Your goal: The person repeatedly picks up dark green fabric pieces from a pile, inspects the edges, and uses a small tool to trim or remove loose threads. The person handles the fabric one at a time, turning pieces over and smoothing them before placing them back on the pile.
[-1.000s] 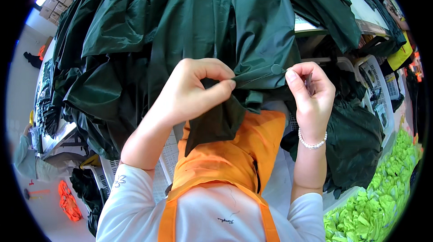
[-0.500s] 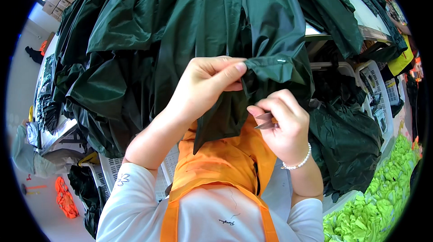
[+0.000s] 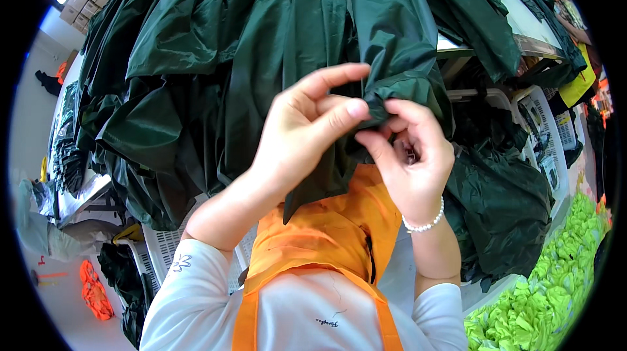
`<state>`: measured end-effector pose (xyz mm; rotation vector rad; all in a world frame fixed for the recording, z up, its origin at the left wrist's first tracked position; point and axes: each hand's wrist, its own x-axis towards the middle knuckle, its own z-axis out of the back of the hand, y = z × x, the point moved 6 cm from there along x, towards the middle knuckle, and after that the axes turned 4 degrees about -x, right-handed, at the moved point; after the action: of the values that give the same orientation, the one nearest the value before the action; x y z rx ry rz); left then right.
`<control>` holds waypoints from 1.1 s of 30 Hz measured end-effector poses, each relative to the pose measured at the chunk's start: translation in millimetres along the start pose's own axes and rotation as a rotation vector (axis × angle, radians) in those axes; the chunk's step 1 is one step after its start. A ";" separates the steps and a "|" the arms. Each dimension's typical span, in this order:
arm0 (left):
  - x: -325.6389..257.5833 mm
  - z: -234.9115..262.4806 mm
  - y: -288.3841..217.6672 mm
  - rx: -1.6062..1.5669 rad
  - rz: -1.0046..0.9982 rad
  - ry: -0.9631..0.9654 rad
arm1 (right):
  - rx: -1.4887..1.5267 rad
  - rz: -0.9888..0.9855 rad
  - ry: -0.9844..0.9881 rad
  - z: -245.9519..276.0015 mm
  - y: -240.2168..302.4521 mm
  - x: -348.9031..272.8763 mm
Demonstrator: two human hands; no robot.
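Observation:
My left hand (image 3: 297, 125) pinches the edge of a dark green, shiny cloth piece (image 3: 400, 17) between thumb and a bent finger, its index finger stretched out above. Close on the right, my right hand (image 3: 418, 155) is curled with its thumb and index fingertips at the same gathered edge. Tucked inside that hand is a small metal tool, seemingly thread snips (image 3: 410, 155), mostly hidden by the fingers. The cloth hangs toward me from a heap of similar green pieces (image 3: 176, 44) spread over the table.
White plastic baskets (image 3: 545, 132) with dark items stand at right. A dark green bundle (image 3: 499, 210) lies below them, beside a bright lime-green pile (image 3: 548, 285). Another white basket (image 3: 163, 253) is at lower left. An orange bundle (image 3: 95, 289) lies farther left.
My right hand has risen to the cloth edge, and the snips' blades have turned into the palm. The left hand has moved slightly right, its index finger lifted; the white-marked edge is folded from sight.

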<state>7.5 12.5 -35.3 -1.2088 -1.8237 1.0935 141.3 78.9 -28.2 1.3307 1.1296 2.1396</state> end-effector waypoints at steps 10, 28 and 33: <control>-5.8 -6.4 6.2 0.373 -0.416 -0.059 | -0.203 0.177 -0.198 16.5 7.6 10.0; 11.0 -49.7 -19.3 0.793 -0.536 0.047 | 0.101 -0.104 -0.086 45.3 -10.9 13.8; 15.0 -50.0 -18.6 0.834 -0.475 0.103 | 0.269 -0.334 0.016 40.3 -16.2 18.0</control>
<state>39.1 36.1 3.6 -0.3118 -1.2454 1.2711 166.2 118.1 -21.5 1.1334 1.5666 1.8086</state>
